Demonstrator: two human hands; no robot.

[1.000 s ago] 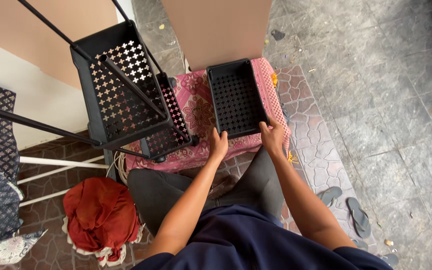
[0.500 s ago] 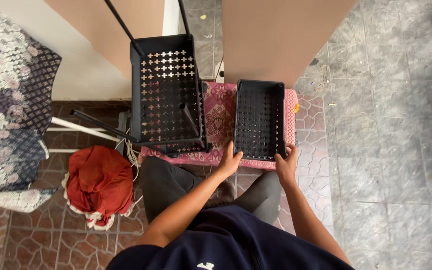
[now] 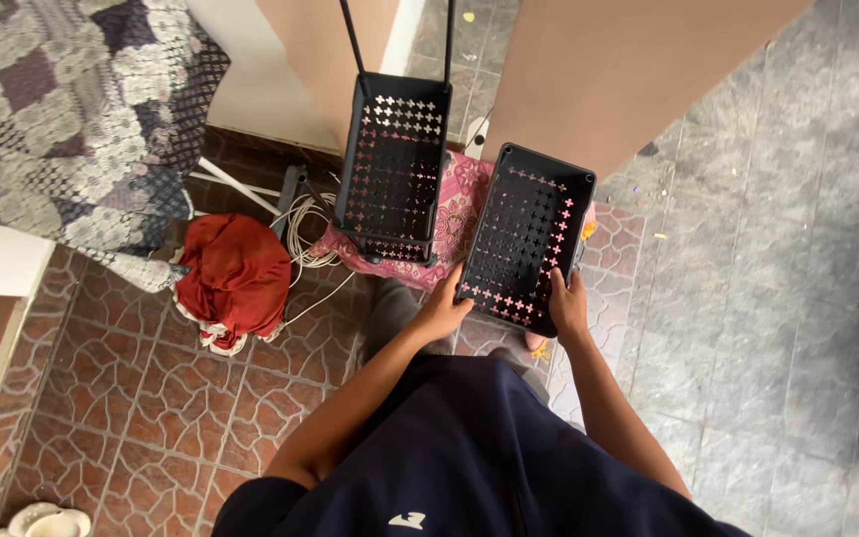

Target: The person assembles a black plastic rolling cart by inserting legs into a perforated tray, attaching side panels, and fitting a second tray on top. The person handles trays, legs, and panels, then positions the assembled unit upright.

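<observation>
Plastic of the black perforated basket (image 3: 526,237) looks thin and stiff, so it is probably light and best gripped at the rim of its near short end. Both arms reach forward and down, the left hand (image 3: 442,310) and the right hand (image 3: 568,304) closed on that near edge, holding the basket over the pink cloth (image 3: 461,204) beside the black rack (image 3: 393,169).

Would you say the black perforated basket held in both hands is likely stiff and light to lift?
Probably stiff: the black basket keeps its box shape though left hand and right hand grip only its near edge. Likely light: its walls are punched through.
</observation>
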